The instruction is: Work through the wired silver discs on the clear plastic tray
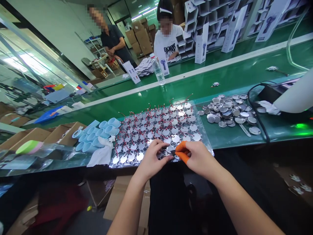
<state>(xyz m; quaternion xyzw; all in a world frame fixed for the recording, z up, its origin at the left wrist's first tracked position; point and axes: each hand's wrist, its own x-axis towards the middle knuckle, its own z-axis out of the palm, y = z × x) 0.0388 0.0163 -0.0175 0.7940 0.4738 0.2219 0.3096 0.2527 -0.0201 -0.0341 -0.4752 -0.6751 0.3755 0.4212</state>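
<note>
At the front edge of a tray [207,143] of silver discs with red wires, my two hands meet. My left hand [151,160] is closed, thumb and fingers pinching a small silvery part [169,149], partly hidden by the fingers. Orange finger cots cover fingertips of my right hand [198,158], which pinches a small dark piece [173,152] against that part; its kind is too small to make out. Rows of round silver discs [175,138] with thin red wires lie beneath and beyond both hands.
A heap of loose silver round caps [227,109] lies right of the tray, near a black cable [260,120] and a white lamp-like arm [298,93]. Left stand light-blue cups [91,137], a white cloth [101,155] and cardboard boxes [68,133]. A water bottle [158,70] and two people are beyond.
</note>
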